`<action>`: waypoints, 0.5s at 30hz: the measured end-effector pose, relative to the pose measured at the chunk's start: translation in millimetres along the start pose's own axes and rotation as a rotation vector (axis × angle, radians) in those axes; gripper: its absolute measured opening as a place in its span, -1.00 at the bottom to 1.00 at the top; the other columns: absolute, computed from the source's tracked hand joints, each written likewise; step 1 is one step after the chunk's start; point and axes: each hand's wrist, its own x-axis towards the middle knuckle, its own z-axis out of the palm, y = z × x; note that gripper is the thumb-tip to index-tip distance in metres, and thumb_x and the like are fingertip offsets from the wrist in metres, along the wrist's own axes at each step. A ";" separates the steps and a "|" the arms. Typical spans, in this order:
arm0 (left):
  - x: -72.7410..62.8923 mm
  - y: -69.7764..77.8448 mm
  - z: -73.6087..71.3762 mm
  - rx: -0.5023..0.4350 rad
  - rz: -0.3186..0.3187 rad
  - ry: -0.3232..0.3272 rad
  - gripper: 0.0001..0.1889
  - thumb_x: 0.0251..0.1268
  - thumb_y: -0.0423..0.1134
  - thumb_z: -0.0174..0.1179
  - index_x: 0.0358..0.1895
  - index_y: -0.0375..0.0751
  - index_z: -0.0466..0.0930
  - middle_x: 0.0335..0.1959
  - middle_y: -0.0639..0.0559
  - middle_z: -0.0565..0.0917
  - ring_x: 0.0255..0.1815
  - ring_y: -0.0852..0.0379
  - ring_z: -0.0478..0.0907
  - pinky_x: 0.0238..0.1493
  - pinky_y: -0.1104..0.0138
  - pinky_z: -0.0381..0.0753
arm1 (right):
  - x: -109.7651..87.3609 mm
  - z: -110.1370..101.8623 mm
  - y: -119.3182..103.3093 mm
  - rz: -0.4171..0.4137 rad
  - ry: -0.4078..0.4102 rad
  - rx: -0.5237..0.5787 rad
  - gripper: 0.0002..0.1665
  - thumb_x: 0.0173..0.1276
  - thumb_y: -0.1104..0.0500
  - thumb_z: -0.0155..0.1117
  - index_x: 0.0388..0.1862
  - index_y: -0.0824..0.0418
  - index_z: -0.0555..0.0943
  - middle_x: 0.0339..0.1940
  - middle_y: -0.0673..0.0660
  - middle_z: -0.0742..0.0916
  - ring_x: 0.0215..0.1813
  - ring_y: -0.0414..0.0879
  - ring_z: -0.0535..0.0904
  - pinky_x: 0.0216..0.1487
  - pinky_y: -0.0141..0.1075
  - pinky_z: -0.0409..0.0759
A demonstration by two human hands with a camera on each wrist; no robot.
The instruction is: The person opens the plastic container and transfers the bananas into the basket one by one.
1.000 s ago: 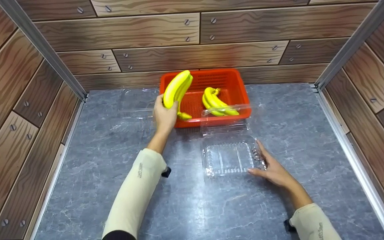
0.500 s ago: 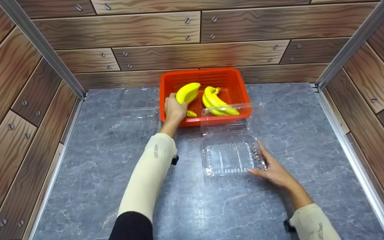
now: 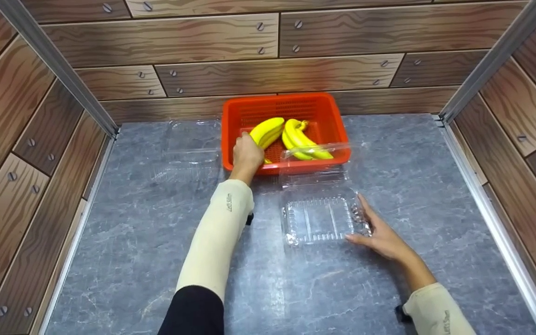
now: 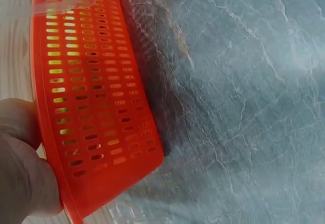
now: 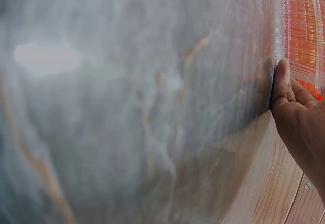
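My left hand [image 3: 248, 151] reaches over the near left rim of the red plastic basket [image 3: 342, 132] and grips a bunch of yellow bananas [image 3: 270, 130] inside it. Another bunch of bananas [image 3: 294, 135] lies beside it in the basket. The left wrist view shows part of the left hand [image 4: 25, 168] against the basket's rim; its fingertips are hidden. An open clear plastic clamshell box [image 3: 319, 221] lies before the basket, its raised lid [image 3: 314, 170] overlapping the front wall. My right hand [image 3: 384, 237] holds the box's right side between thumb and fingers.
A second clear plastic clamshell box [image 3: 191, 139] stands open left of the basket on the grey marbled surface [image 3: 128, 232]. Wood-patterned walls [image 3: 217, 42] enclose the back and both sides, with metal rails [image 3: 491, 190] along the edges.
My left hand has lowered the bunch of bananas from above the basket's left side down into the basket, moving slightly right. The right hand and its box have stayed in place.
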 end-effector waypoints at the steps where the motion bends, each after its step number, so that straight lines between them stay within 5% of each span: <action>1: -0.5 0.0 -0.4 0.007 -0.001 -0.005 -0.48 0.42 -0.25 0.24 0.40 -0.28 0.44 0.22 -0.26 0.67 0.27 -0.25 0.69 0.38 0.02 0.67 | 0.1 0.1 -0.3 0.001 -0.001 -0.004 0.45 0.27 0.01 0.62 0.84 -0.10 -0.21 0.82 0.39 -0.06 0.76 0.55 -0.08 0.66 0.52 -0.10; 15: -7.8 -1.7 3.0 0.089 0.043 -0.008 -0.53 0.39 -0.02 0.37 0.22 -0.20 0.57 0.02 -0.18 0.71 0.09 -0.19 0.74 0.16 -0.03 0.73 | 0.2 -0.7 4.6 0.029 -0.004 -0.028 0.45 0.29 -0.08 0.60 0.81 -0.29 -0.27 0.83 0.37 -0.08 0.76 0.56 -0.07 0.63 0.56 -0.09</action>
